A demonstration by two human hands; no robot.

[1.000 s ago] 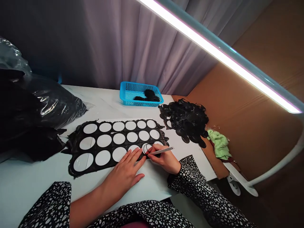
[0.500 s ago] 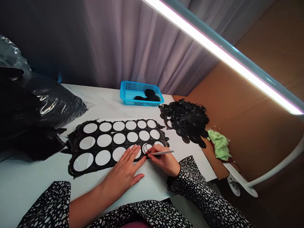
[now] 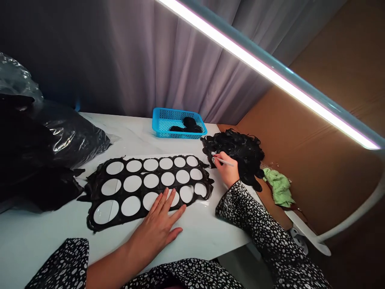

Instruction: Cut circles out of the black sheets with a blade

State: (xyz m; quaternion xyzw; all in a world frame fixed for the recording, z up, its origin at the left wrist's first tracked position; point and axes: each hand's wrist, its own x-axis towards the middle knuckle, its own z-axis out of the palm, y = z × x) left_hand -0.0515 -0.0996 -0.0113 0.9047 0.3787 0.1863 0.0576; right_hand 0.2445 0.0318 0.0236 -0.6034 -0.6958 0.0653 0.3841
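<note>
My left hand [image 3: 161, 222] lies flat with fingers spread on the front edge of a black rubbery sheet [image 3: 122, 196]. Rows of round holes run through the sheet, showing the white surface under it. Its fingers cover part of one front-row hole. My right hand [image 3: 229, 170] pinches a thin, pale, pen-like tool [image 3: 225, 162] at the left edge of a heap of black scraps [image 3: 240, 146]. Around the tool's tip, the small details are too fine to make out.
Behind the sheet stands a blue perforated basket [image 3: 155, 122] with several black discs inside. A plastic bag of black material [image 3: 72, 136] fills the left side. A green cloth [image 3: 279, 186] lies at the right by a cardboard wall [image 3: 319, 148]. A lamp tube [image 3: 240, 56] slants overhead.
My right hand has moved with the tool from a front-row hole, up and right to the scrap heap. The thin black ring at that hole is gone from there. My left hand stays on the sheet.
</note>
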